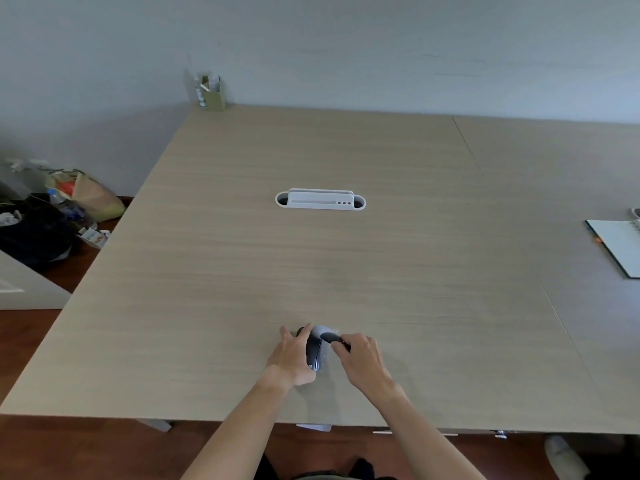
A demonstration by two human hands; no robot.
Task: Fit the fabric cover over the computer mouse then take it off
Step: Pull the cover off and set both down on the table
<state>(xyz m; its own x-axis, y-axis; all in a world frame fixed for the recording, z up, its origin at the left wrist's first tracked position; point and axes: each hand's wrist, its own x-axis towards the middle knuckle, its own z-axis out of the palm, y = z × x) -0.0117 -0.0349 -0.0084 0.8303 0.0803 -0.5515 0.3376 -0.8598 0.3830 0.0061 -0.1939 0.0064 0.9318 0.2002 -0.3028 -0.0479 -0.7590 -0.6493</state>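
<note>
A dark computer mouse (314, 353) lies on the wooden table (311, 265) near its front edge. My left hand (292, 358) grips the mouse from its left side. A grey fabric cover (322, 331) with a dark edge sits at the far end of the mouse, partly over it. My right hand (362, 358) pinches the dark edge of the cover on the right side. How much of the mouse the cover wraps is hidden by my fingers.
A white cable port (320, 200) is set in the table's middle. An open notebook (620, 247) lies at the right edge. A pen holder (212, 93) stands at the far left corner. Bags (69, 206) sit on the floor to the left.
</note>
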